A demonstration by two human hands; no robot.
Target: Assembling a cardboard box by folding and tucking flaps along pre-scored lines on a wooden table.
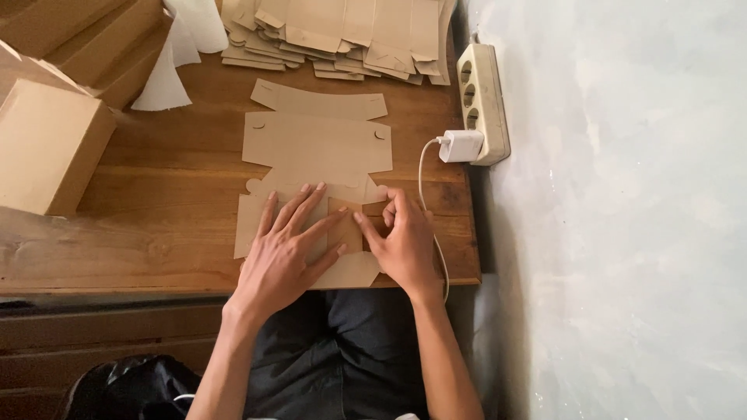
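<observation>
At the near edge of the desk (156,233), my left hand (292,249) lies flat with fingers spread, pressing down on the unfolded cardboard sheet (315,148). It grasps nothing; the palm and fingers only pin the sheet. My right hand (405,245) sits just beside it, fingertips pinched on a small flap (345,222) near the sheet's lower middle, which stands lifted and looks partly bent over. So: left grip released and flat, right grip closed on the flap.

Position of the work: the sheet lies lengthwise away from me, its near end under both hands and slightly overhanging the desk edge, its far end reaching toward the middle of the desk.

Progress, as I judge it: early. Only this one flap shows any fold. The large panels, the far tab end and the side wings all lie flat, so nearly all the folding is left.

Further out: a thick pile of flat cardboard sheets (342,35) lies at the far edge, apparently not yet worked. To the left, closed brown boxes (50,144) stand stacked, and some white paper (183,47) rests between them and the pile. On the right edge, a cream power strip (482,101) carries a white charger (461,145), whose cable (424,179) runs down past my right hand. Beyond it is a pale wall or floor surface (622,210).
</observation>
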